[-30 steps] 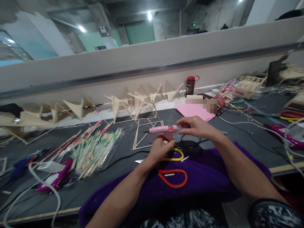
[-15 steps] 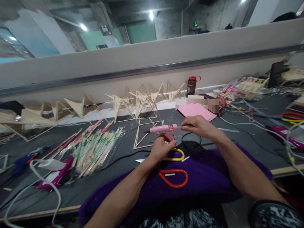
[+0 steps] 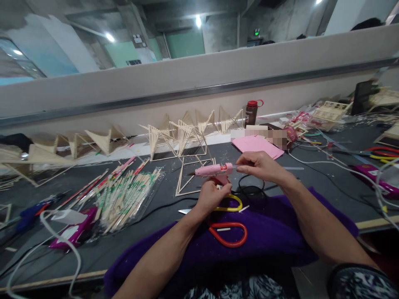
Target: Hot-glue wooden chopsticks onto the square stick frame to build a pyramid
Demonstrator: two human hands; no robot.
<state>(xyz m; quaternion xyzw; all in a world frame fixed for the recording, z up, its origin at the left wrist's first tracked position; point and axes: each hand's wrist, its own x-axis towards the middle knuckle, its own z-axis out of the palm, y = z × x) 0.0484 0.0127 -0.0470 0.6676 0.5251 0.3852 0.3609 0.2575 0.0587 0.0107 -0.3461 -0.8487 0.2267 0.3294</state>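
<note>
My left hand (image 3: 210, 197) is wrapped round the handle of a pink hot glue gun (image 3: 215, 170), whose nozzle points left over a flat frame of wooden sticks (image 3: 190, 176). At the gun's rear end, my right hand (image 3: 259, 165) pinches a thin clear glue stick. Both hands hover above the dark table (image 3: 93, 182), just beyond a purple cloth (image 3: 268, 232) that lies across the near edge. Red-handled scissors (image 3: 228, 234) and yellow-handled ones (image 3: 231, 202) lie below my left hand.
A packet of wooden sticks (image 3: 127, 197) lies at the left, beside a magenta glue gun (image 3: 72, 230) and white cable. Stick models (image 3: 183, 133) line the back wall, with a dark bottle (image 3: 250, 112) and pink paper (image 3: 257, 145). Cables and tools clutter the right.
Almost nothing has moved. My right hand has drawn a little closer to the back of the glue gun, and the view has shifted slightly.
</note>
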